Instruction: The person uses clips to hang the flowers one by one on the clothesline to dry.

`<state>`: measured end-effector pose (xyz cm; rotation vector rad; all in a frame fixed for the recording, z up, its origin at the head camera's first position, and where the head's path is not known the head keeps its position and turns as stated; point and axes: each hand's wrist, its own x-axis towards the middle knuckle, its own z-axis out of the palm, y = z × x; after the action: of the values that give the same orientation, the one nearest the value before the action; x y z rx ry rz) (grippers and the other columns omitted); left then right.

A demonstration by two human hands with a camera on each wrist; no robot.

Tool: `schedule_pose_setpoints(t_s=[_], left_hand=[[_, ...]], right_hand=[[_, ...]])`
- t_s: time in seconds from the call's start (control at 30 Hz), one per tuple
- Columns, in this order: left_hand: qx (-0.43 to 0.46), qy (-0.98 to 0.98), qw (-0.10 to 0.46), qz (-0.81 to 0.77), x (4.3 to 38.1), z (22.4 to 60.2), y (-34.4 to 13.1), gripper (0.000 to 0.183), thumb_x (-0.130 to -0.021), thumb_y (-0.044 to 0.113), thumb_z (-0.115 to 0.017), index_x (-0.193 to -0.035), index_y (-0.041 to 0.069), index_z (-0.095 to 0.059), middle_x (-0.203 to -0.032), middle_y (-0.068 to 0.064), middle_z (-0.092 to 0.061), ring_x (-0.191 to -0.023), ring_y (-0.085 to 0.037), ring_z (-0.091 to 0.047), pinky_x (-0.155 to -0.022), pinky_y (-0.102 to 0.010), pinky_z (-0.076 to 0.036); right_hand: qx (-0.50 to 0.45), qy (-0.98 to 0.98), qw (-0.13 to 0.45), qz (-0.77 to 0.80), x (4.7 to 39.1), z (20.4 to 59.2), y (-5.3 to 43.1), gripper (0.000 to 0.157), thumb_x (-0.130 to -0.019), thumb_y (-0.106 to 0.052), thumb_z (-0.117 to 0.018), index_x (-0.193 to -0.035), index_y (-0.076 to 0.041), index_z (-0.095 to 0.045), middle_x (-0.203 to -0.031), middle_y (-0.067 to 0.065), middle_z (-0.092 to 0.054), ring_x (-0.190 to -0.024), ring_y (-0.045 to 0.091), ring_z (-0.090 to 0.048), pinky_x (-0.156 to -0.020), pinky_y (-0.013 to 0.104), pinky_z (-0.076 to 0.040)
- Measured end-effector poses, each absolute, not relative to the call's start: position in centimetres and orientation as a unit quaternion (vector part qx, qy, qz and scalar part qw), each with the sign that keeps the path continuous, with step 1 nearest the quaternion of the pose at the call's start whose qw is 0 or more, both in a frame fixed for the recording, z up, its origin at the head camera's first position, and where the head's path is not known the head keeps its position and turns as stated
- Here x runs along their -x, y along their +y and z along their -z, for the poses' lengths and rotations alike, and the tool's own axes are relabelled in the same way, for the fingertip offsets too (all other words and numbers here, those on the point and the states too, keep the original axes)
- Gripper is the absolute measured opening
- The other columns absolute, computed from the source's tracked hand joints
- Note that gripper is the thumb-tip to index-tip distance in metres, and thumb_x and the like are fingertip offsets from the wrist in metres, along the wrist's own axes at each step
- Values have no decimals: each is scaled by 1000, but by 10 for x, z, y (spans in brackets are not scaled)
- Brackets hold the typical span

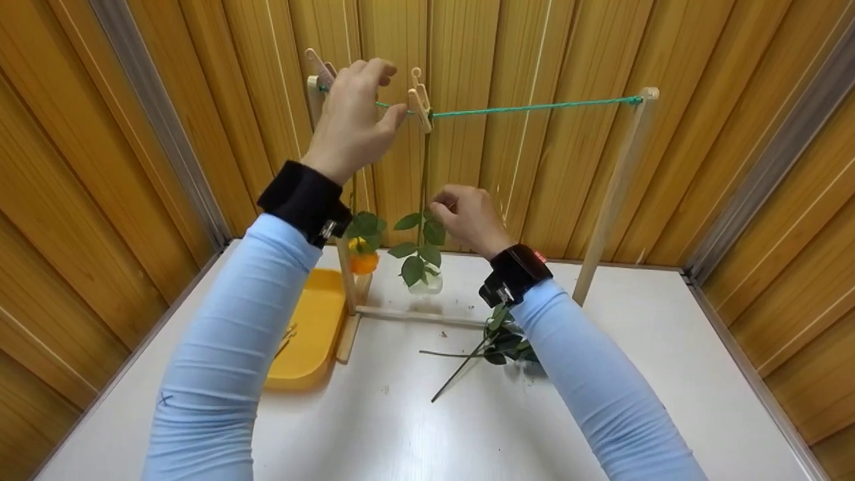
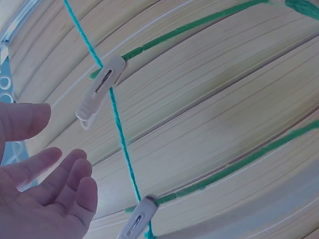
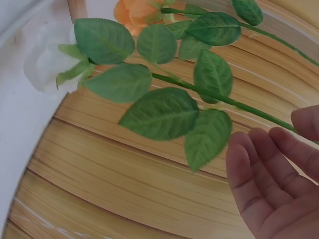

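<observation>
A white rose (image 3: 50, 62) hangs head down from a green line (image 1: 534, 107). A clothespin (image 1: 419, 107) clips its stem there. My left hand (image 1: 361, 107) is raised just left of this clothespin, its fingers loosely bent and holding nothing. In the left wrist view, a gap shows between those fingers and the clothespin (image 2: 102, 89). Lower down, my right hand (image 1: 471, 217) is beside the rose's stem (image 3: 239, 104), thumb and fingertips right at it but parted. An orange flower (image 1: 364, 257) hangs further left, its stem under another clothespin (image 2: 139, 216).
Wooden posts (image 1: 614, 200) hold the line at both ends. A yellow tray (image 1: 314, 334) with small clothespin-like pieces stands at the left. More leafy stems (image 1: 501, 344) lie on the white table (image 1: 414, 427), partly behind my right forearm. A wood-patterned wall (image 1: 467, 53) stands behind.
</observation>
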<state>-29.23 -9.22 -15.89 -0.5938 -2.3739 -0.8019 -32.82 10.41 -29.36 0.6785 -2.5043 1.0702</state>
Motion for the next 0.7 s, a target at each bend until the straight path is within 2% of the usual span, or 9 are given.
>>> schedule_pose_setpoints(t_s=[0.23,0.37,0.5,0.7], left_hand=[[230,-854,348,312,260,200,-119,44,-102,16,-65,-140,-4,-56,-138,-19,-58,-133,-32,-49,-115,-41,-39],[220,-844,378,310,237,237,-132,46,-104,19,-63,-142,-5,-54,-140,-22,-55,-134,-36,-49,-116,-47,-39],[206,-839,400,305,220,278,-136,49,-103,21,-64,-142,-6,-53,-141,-24,-55,-135,-38,-48,-116,-51,-39],[185,-833,421,307,207,334,-122,49,-101,19,-66,-141,-8,-54,-143,-25,-54,-133,-42,-49,-114,-56,-38]], right_hand=[[-283,-863,195,-370,299,300,132,19,-101,-10,-63,-108,4,-73,-104,18,-73,-93,32,-70,-84,45,-58],[-279,-862,217,-363,279,312,150,24,-102,-12,-63,-117,5,-71,-114,20,-72,-105,34,-69,-90,48,-58],[-270,-862,248,-350,260,328,166,31,-102,-14,-65,-127,5,-67,-129,22,-68,-122,38,-64,-103,52,-51],[-258,-861,296,-324,237,360,179,39,-102,-16,-67,-134,5,-64,-139,22,-62,-130,38,-59,-106,54,-49]])
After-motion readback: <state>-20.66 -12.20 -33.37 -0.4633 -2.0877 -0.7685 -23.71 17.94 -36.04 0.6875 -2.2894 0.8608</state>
